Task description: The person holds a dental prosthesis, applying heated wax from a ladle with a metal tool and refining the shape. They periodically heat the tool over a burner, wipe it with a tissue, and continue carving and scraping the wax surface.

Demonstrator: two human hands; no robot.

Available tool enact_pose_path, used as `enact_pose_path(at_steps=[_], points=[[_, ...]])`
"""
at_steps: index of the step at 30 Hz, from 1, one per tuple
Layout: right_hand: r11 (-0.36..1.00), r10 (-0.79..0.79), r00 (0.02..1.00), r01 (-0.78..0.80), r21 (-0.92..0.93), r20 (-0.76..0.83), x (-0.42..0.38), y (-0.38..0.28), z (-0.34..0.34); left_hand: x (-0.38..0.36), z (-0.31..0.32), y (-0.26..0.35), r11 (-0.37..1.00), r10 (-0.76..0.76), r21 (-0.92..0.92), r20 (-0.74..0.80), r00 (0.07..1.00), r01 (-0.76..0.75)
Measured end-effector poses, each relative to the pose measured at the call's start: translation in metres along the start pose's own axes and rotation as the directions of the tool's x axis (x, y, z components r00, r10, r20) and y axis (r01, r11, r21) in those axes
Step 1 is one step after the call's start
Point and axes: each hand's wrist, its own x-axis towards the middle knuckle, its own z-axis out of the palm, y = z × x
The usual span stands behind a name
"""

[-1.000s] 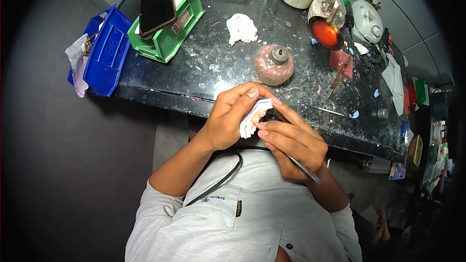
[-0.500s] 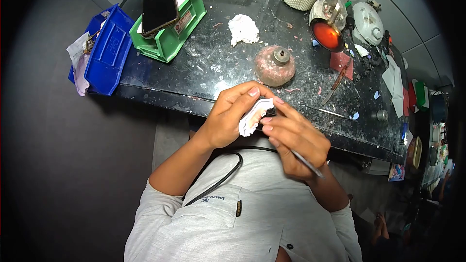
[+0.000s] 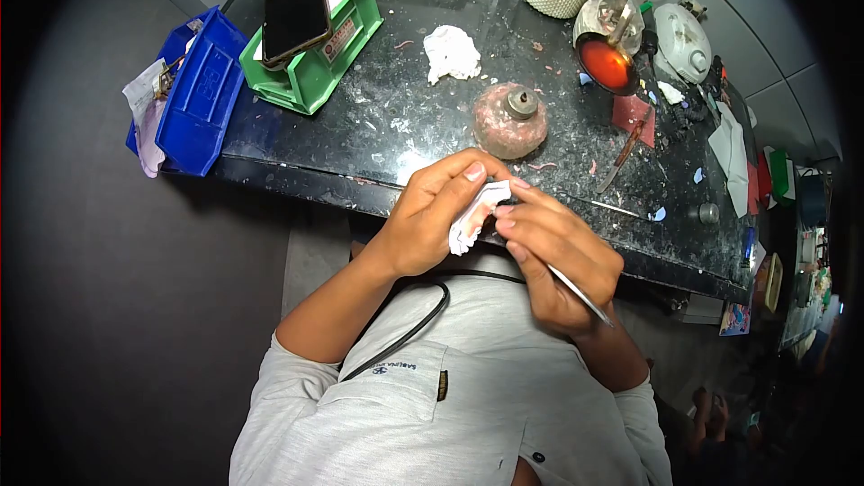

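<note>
In my left hand (image 3: pixel 423 220) sits a white plaster dental cast (image 3: pixel 463 232) with pinkish material along its inner side, the thumb on top and the fingers wrapped behind. My right hand (image 3: pixel 571 265) pinches a slim metal carving tool (image 3: pixel 580 293) like a pen. Its handle sticks out below the palm, while its working tip is hidden by the fingers close against the cast. Both hands are in front of my torso, at the bench's near edge. Just beyond them stands a wax-smeared spirit lamp (image 3: pixel 509 130) with a metal wick cap.
A crumpled white lump (image 3: pixel 452 54) lies behind the lamp. Left are a green bin (image 3: pixel 315 90) with a phone (image 3: pixel 295 13) on top and a blue bin (image 3: pixel 202 112). Right are a wax knife (image 3: pixel 623 160), pink sheet (image 3: pixel 633 111), thin metal rod (image 3: pixel 616 209) and glowing orange disc (image 3: pixel 607 65).
My right hand has shifted slightly right, and the tool's handle shows more clearly. The cast has turned and moved a little to the right in my left hand.
</note>
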Motion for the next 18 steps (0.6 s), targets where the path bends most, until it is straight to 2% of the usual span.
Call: enact_pose_path(at_steps=[5,7,9,11,13,14,15,17,18], points=[[0.999,-0.026,0.995,0.029,-0.030,0.099,0.001,-0.006,-0.003,0.001,0.003,0.000,0.999,0.040,0.021,-0.035,0.999,-0.040],[0.997,-0.002,0.993,-0.007,0.076,0.116,0.000,-0.005,-0.006,0.000,-0.001,0.002,1.000,-0.025,-0.003,0.008,1.000,0.025],[0.994,0.020,0.996,-0.028,0.103,0.083,-0.005,0.003,-0.012,0.000,-0.004,0.005,0.998,-0.064,-0.001,0.001,0.998,0.064],[0.986,0.151,0.984,-0.143,0.081,-0.093,-0.009,0.009,-0.019,0.000,-0.005,0.006,0.995,-0.102,0.003,-0.007,0.995,0.102],[0.992,0.129,0.961,-0.126,0.025,-0.243,-0.008,0.025,-0.031,0.001,-0.005,0.005,0.990,-0.079,-0.122,-0.037,0.996,0.074],[0.991,0.134,0.935,-0.136,0.018,-0.329,-0.011,0.034,-0.034,0.001,-0.013,0.003,0.973,-0.090,-0.209,0.063,0.994,0.101],[0.988,0.144,0.912,-0.154,0.006,-0.383,-0.012,0.038,-0.040,0.002,-0.013,0.000,0.972,-0.092,-0.209,0.067,0.993,0.104],[0.958,0.216,0.841,-0.281,-0.060,-0.497,-0.018,0.049,-0.052,0.002,-0.011,-0.004,0.986,0.004,-0.168,0.101,0.995,0.013],[0.957,0.217,0.839,-0.285,-0.063,-0.499,-0.019,0.052,-0.056,0.003,-0.010,-0.005,0.984,0.013,-0.179,0.121,0.993,0.009]])
